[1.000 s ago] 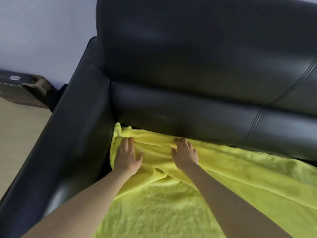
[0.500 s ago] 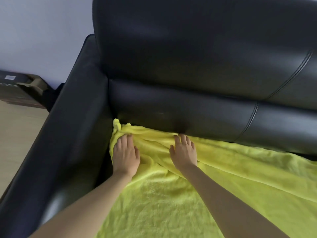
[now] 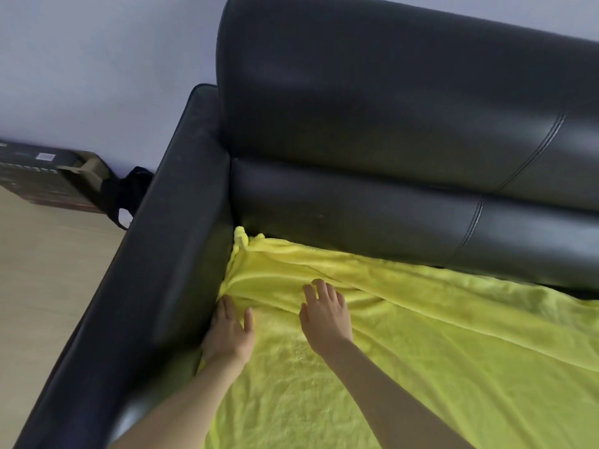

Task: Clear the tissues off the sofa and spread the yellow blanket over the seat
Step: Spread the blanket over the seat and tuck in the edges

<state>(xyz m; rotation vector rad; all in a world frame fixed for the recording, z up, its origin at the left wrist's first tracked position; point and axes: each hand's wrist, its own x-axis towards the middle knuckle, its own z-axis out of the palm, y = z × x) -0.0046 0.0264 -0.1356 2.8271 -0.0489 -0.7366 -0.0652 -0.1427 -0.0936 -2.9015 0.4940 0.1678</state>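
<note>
Both hands slid nearer, left hand (image 3: 228,335) and right hand (image 3: 327,314) fingers flat, pressing yellow blanket (image 3: 437,351)

One yellow blanket (image 3: 421,335); one black sofa (image 3: 372,131); two bare hands, left hand (image 3: 228,333) and right hand (image 3: 325,314); one dark box (image 3: 39,175).

Both hands, left hand (image 3: 228,335) and right hand (image 3: 325,315), rest flat on the yellow blanket (image 3: 421,351) beside the sofa (image 3: 356,108) armrest (image 3: 155,254).
</note>
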